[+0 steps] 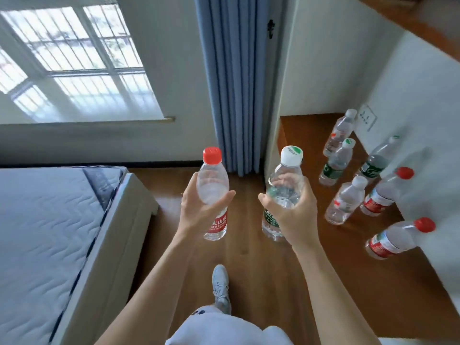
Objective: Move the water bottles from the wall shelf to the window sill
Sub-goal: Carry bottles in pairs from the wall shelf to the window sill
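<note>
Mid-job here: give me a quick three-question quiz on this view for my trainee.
1. How many bottles are on the shelf?
2. True or false: the left hand is empty.
3. On which side of the curtain is the sill? A) left B) right C) behind it

Key
1. Six.
2. False: it holds a red-capped bottle; the right hand holds a white-capped bottle.
3. A.
</note>
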The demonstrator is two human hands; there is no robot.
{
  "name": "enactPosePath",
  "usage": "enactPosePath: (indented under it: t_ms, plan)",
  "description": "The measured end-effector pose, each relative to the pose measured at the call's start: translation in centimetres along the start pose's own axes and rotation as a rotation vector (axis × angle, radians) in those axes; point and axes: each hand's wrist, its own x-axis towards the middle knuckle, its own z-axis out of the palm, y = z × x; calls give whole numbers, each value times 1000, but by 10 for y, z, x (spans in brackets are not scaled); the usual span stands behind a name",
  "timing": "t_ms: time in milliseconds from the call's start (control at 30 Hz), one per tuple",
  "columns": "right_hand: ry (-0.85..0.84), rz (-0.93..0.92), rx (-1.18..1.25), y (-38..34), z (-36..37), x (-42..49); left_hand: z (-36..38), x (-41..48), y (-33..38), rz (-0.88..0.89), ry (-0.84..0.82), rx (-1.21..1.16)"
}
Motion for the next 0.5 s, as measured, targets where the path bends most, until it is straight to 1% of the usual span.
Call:
enactPosePath:
  t_ms: [233, 367, 500]
  plan:
    - [-202, -34, 32, -3, 88, 32, -63, 25, -33, -36, 202, 18]
    - [-261, -41, 24, -3, 140, 64, -89, 61, -57, -62, 260, 4]
    - [-298, -67, 13, -5, 199, 112, -118, 120, -74, -79, 309, -8]
